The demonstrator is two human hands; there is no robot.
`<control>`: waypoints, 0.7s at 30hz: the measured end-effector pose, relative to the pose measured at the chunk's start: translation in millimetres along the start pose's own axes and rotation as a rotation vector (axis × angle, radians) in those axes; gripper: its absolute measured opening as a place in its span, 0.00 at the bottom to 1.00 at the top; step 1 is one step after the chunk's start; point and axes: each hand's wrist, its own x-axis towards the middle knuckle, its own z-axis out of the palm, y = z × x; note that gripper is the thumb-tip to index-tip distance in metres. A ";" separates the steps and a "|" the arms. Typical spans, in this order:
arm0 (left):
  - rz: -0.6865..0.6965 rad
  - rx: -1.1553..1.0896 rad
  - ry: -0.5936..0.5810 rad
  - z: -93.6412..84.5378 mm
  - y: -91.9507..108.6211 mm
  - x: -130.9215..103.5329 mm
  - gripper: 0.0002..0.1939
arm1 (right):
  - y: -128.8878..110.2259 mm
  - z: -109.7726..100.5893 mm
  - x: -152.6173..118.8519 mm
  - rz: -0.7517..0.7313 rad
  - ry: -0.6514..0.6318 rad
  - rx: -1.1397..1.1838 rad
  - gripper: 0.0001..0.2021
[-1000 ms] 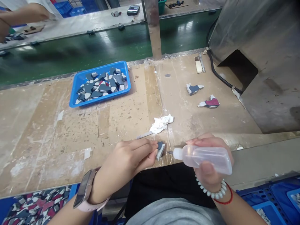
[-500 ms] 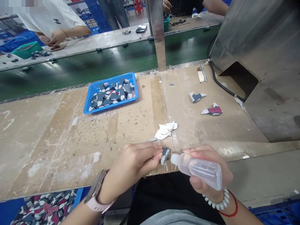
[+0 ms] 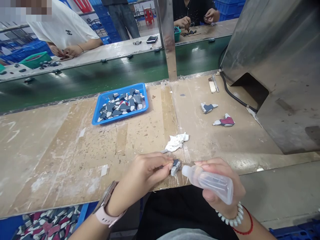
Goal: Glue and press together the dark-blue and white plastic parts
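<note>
Between the fingertips of my left hand (image 3: 150, 170) is pinched a small dark-blue and grey piece (image 3: 175, 167), held low over the front edge of the table. My right hand (image 3: 225, 186) is wrapped round a clear plastic squeeze bottle (image 3: 212, 183), tilted with its nozzle pointing left, close beside the piece. Whether the tip touches the piece I cannot tell. Just beyond my left fingers lies a crumpled white cloth (image 3: 177, 142), apparently wound on a thin tool. Two similar pieces lie to the right, one blue (image 3: 208, 107) and one maroon (image 3: 224, 120).
A blue tray (image 3: 120, 117) of blue-grey pieces stands at the back. Below the table at left is a bin of more pieces (image 3: 47, 223). A metal housing (image 3: 282, 110) and black cable bound the right. Beyond the green conveyor belt (image 3: 112, 71), other people work.
The camera view has tilted up slightly, so the background sits lower. My hands keep the same hold on the piece and the bottle. Across the belt, a person's hands have moved.
</note>
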 end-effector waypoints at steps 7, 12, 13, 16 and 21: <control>-0.048 -0.034 0.001 1.6 0.4 -1.1 0.09 | 1.8 0.7 -5.6 0.001 0.002 0.012 0.16; 0.053 -0.001 0.049 5.8 -1.0 -6.3 0.08 | 2.3 -8.6 -15.3 0.246 0.089 0.172 0.15; 0.096 0.034 0.066 7.3 -1.8 -8.4 0.08 | 2.9 -13.3 -16.8 0.346 0.111 0.246 0.15; 0.264 0.227 0.164 13.4 -8.1 -17.1 0.07 | 6.7 -29.8 -16.9 0.647 0.169 0.432 0.15; 0.484 0.627 0.329 23.5 -29.5 -33.7 0.09 | 16.5 -47.2 -9.6 0.865 0.198 0.590 0.18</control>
